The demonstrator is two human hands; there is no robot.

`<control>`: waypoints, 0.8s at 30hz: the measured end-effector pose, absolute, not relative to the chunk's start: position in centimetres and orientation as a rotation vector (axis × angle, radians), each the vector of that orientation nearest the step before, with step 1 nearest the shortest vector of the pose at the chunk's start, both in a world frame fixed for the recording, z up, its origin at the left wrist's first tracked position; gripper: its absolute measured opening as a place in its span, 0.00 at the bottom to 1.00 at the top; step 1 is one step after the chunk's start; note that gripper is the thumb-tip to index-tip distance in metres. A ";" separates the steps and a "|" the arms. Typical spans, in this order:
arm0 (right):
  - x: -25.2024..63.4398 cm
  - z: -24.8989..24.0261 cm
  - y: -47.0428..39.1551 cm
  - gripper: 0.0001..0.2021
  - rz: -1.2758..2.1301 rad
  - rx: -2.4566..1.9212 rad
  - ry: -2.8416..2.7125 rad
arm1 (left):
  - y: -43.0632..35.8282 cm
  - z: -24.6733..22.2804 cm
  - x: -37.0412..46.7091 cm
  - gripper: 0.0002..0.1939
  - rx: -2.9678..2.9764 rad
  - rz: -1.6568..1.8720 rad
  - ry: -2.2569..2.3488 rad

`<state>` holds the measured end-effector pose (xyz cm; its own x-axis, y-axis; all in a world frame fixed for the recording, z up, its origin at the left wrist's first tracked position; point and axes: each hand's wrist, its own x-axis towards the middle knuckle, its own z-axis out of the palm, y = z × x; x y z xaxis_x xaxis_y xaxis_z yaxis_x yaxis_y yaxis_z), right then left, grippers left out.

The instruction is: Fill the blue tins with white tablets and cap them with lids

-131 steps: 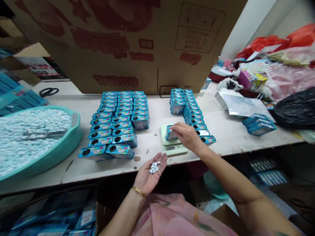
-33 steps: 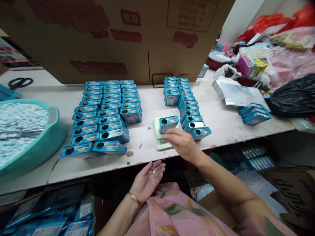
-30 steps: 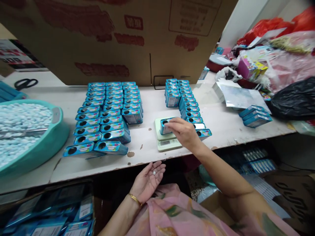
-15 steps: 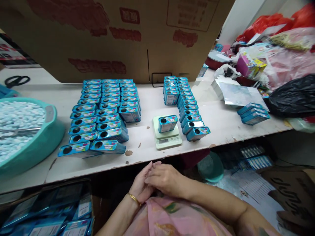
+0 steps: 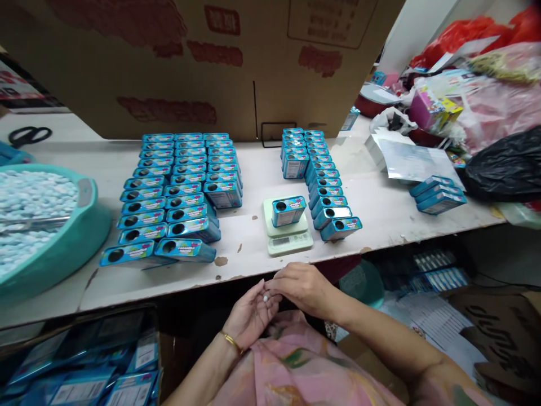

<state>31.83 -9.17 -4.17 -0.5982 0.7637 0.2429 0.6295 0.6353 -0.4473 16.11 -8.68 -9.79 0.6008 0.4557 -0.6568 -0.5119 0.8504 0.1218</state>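
Observation:
My left hand (image 5: 247, 317) lies palm up in front of the table edge, fingers cupped, with a small pale candy (image 5: 265, 298) in it. Over its fingertips my right hand (image 5: 310, 290) is bent down, its fingers closed together; whatever they pinch, if anything, is hidden. Just beyond the hands, a blue candy box (image 5: 288, 212) with a round dark opening stands on a pale green kitchen scale (image 5: 291, 243). Rows of similar blue boxes (image 5: 186, 214) stand to the left, and a shorter double row (image 5: 329, 200) is right of the scale.
A turquoise basin (image 5: 91, 225) of pale candies with a metal scoop stands at the left. Scissors (image 5: 29, 137) lie behind it. A large cardboard box (image 5: 253, 67) blocks the back. Bags and a few blue boxes (image 5: 439, 197) are at right. A carton of blue packs (image 5: 84, 361) sits below left.
My right hand has lifted off the left palm and moved up and right. The left hand has opened into a cup, showing a candy. The box on the scale stays put.

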 end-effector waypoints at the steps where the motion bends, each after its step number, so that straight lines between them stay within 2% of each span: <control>1: 31.9 -4.0 -9.2 0.09 0.455 -1.111 -2.434 | -8.7 -9.9 16.1 0.07 -0.081 0.557 0.731; 6: 31.6 -3.7 -8.8 0.11 0.381 -1.081 -2.433 | -8.7 -10.1 16.0 0.09 -0.083 0.599 0.662; 12: 35.2 -2.5 -3.3 0.25 -0.093 -1.658 -2.191 | -8.1 -9.8 14.8 0.10 -0.095 0.544 0.731; 17: 35.6 -1.1 1.5 0.18 -0.023 -1.769 -2.290 | -8.2 -10.4 12.5 0.09 -0.165 0.655 0.785; 21: 31.2 -0.3 4.7 0.15 -0.070 -1.648 -2.389 | -8.2 -11.0 11.0 0.08 -0.218 0.746 0.843; 24: 27.3 -1.5 7.1 0.16 -0.024 -1.597 -2.433 | -7.9 -11.2 10.5 0.07 -0.221 0.773 0.856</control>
